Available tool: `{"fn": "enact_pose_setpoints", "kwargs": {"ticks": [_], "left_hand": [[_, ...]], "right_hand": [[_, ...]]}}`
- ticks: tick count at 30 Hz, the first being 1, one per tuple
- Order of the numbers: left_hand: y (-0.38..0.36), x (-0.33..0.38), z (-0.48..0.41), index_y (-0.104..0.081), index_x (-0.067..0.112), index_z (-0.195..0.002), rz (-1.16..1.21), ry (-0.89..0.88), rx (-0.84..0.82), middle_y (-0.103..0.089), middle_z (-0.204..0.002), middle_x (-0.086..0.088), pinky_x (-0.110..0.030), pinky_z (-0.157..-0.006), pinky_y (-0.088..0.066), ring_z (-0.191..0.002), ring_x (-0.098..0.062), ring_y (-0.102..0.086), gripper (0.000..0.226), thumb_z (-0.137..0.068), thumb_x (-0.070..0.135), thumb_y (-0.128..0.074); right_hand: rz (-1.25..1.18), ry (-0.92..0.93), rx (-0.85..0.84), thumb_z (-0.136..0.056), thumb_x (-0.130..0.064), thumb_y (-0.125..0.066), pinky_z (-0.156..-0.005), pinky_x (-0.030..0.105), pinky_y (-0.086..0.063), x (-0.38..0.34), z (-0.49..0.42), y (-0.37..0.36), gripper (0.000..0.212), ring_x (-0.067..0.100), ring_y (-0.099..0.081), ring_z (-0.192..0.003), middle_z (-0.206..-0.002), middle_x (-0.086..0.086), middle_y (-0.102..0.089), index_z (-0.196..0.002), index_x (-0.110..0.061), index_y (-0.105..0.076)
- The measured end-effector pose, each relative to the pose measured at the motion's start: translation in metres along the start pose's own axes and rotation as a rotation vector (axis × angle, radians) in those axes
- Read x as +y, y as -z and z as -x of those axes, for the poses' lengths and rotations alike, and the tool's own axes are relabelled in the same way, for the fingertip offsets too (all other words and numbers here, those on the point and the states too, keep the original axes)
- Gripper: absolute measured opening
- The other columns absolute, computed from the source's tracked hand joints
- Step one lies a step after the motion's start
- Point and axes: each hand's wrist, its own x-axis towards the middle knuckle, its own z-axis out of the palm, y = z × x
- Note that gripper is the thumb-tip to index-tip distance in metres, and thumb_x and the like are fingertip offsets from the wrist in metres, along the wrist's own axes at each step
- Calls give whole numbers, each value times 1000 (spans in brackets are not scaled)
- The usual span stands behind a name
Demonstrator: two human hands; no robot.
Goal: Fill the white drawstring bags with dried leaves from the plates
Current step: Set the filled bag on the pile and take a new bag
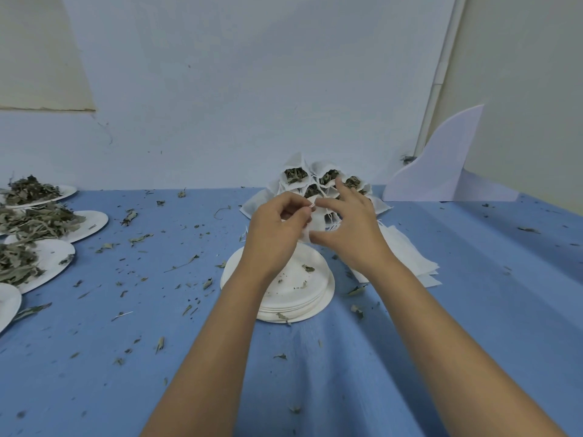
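Observation:
My left hand (277,225) and my right hand (350,228) meet above a stack of empty white plates (318,298). Between them they hold a small white drawstring bag (315,223). My left fingers pinch its string at the top, and my right thumb and forefinger pinch the bag's upper edge while the other right fingers spread out. Behind the hands, several filled white bags (296,178) stand open against the wall with dried leaves showing. Plates of dried leaves (41,222) lie at the far left.
A pile of flat empty white bags (410,257) lies right of my right hand. Loose leaf bits are scattered over the blue tablecloth (157,279). A white curved board (441,165) leans at the back right. The wall runs close behind the table.

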Motion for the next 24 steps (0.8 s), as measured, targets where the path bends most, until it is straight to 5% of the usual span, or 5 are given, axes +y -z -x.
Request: {"fn": "enact_pose_setpoints", "kwargs": {"ticks": [6,12,17,21,24], "left_hand": [[9,-5,-4,-64,20,-85,-229,-36,164,-63,-86,5,-9,-68,-42,-75,-1,-55,14,-89,10,-56],[14,-12,-5,-68,19,-111,-552,-85,370,-52,-113,4,-21,-73,-37,-85,-15,-56,23,-93,14,-54],[9,-6,-2,-65,13,-113,-475,-186,457,-51,-110,0,-9,-65,-34,-69,-9,-50,24,-93,8,-51],[2,-3,-3,-60,19,-96,-425,-170,273,-50,-76,8,-11,-60,-37,-64,-4,-47,13,-87,27,-65],[-5,-9,-4,-55,19,-101,-588,-53,96,-49,-78,8,-23,-61,-36,-70,-10,-49,30,-81,36,-70]], "right_hand": [[163,20,-40,-63,-46,-80,-114,56,-9,6,2,-2,57,22,5,-145,-159,-10,7,-116,-42,-58],[228,62,-31,-60,-46,-78,-112,60,6,1,4,-6,53,23,18,-143,-157,-11,21,-109,-45,-57],[272,48,-5,-59,-46,-76,-111,59,9,1,5,-10,53,23,18,-143,-156,-9,22,-107,-45,-55],[261,49,15,-59,-48,-74,-111,58,9,3,4,-13,52,22,16,-143,-157,-9,20,-107,-44,-53],[243,62,49,-61,-50,-71,-110,57,9,3,4,-15,50,20,14,-143,-158,-7,17,-109,-43,-55]]}}
